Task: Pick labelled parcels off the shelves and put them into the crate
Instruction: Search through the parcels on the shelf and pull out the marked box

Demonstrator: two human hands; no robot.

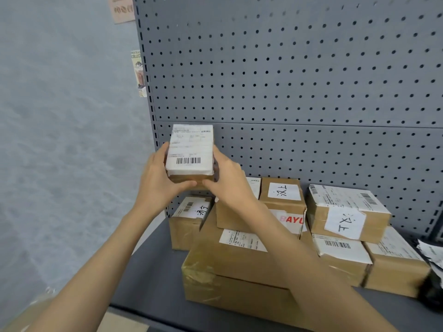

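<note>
**Small parcel held in 2 hands above the shelf**

Head view: a small labelled parcel (190,153) is held up in front of the grey pegboard back panel (299,75), clear of the stack below it. Its white shipping label with a barcode faces the camera. The left hand (159,180) grips it from the 9 o'clock side, fingers curled behind the box and thumb along the bottom edge. The right hand (229,182) grips it from the 3 o'clock side, thumb meeting the left thumb under the box.

At 5 o'clock from the held parcel, more brown cardboard parcels rest on the dark shelf (148,281). A large flat box (230,267) lies nearest the camera. A small box with a handwritten label (189,220) stands at its 10 o'clock. A box with a handwritten white tag (282,195) stands against the panel. At 3 o'clock, a box with a handwritten sheet (347,214) tops 2 others.
</note>
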